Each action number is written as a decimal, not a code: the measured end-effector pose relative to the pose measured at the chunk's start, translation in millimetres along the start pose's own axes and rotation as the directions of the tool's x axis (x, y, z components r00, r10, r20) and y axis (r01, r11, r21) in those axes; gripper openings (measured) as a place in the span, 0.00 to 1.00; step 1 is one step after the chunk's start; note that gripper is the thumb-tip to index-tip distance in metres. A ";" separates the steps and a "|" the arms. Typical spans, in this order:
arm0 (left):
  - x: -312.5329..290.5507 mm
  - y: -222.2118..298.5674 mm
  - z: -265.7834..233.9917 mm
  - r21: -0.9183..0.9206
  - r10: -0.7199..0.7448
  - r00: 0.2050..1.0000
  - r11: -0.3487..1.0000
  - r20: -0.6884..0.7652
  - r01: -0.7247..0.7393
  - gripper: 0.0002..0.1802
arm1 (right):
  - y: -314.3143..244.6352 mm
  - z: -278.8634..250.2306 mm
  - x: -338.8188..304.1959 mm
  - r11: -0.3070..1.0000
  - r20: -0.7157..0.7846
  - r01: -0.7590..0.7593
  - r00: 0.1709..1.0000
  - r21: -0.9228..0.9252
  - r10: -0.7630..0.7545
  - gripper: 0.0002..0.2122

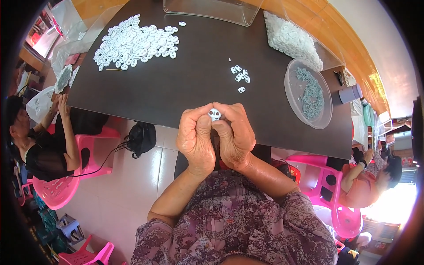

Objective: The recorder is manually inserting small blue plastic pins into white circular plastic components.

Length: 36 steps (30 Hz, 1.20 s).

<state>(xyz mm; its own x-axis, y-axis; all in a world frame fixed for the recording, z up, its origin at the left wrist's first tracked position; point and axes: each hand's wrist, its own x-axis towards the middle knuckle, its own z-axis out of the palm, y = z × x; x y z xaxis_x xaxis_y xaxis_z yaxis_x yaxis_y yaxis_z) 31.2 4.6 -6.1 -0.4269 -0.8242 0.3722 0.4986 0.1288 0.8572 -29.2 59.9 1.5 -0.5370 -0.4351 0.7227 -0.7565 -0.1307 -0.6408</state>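
My left hand and my right hand meet at the table's near edge. Between their thumbs and forefingers they pinch a small white two-holed plastic piece that looks like a cord lock. Its lower part is hidden by my thumbs. Beyond my hands lies a small group of similar white two-holed pieces. A large heap of white oval pieces with holes spreads over the far left of the table. To the right, a round clear plastic dish holds many thin grey-green bits, too small to make out.
A clear bag of white pieces lies at the far right of the dark table. Clear bins stand along the back. A grey cup is near the right edge. People sit at left and right on pink chairs.
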 end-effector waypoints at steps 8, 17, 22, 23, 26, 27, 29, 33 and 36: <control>1.8 -3.0 0.9 0.099 0.056 0.998 0.993 0.011 -0.057 0.11 | -1.2 1.3 2.1 1.000 -0.032 -0.013 0.999 -0.015 0.012 0.14; -1.0 -5.5 2.8 0.093 0.068 0.998 0.993 0.002 -0.068 0.10 | -3.9 2.0 1.5 0.999 -0.063 0.023 0.998 -0.049 -0.026 0.14; 2.4 -7.7 2.3 0.153 0.182 0.983 0.971 0.015 -0.182 0.07 | -1.2 2.2 0.6 0.995 -0.058 0.072 0.995 -0.062 -0.076 0.13; 1.9 -6.8 2.3 0.144 0.167 0.986 0.975 0.024 -0.168 0.07 | -0.1 2.1 -1.3 0.996 -0.058 0.060 0.996 -0.062 -0.064 0.13; -3.3 -7.3 2.6 0.142 0.097 0.995 0.985 0.014 -0.098 0.11 | 2.9 0.4 -6.2 0.995 -0.057 0.059 0.996 -0.079 -0.064 0.12; -4.0 -8.0 2.3 0.145 0.087 0.996 0.985 0.020 -0.089 0.11 | 3.5 0.0 -7.0 0.992 -0.056 0.075 0.995 -0.098 -0.080 0.12; -3.1 -7.8 3.5 0.139 0.098 0.995 0.985 0.021 -0.100 0.11 | 4.6 -0.1 -6.1 0.991 -0.060 0.093 0.993 -0.091 -0.099 0.12; -0.2 -9.1 3.0 0.138 0.160 0.987 0.977 0.028 -0.163 0.07 | 7.4 1.5 -1.4 0.981 -0.083 0.176 0.980 -0.083 -0.183 0.12; -0.7 -10.9 1.5 0.208 0.200 0.980 0.958 0.019 -0.199 0.07 | 11.0 5.0 -2.2 0.971 -0.096 0.227 0.968 -0.072 -0.233 0.11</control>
<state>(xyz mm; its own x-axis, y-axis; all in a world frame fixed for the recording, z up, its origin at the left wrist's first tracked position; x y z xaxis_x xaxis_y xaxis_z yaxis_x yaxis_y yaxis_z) 24.9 4.6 -15.1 -0.3331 -0.7712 0.5424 0.4057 0.4021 0.8208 -34.5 54.9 -8.5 -0.3794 -0.3048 0.8736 -0.8834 -0.1615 -0.4400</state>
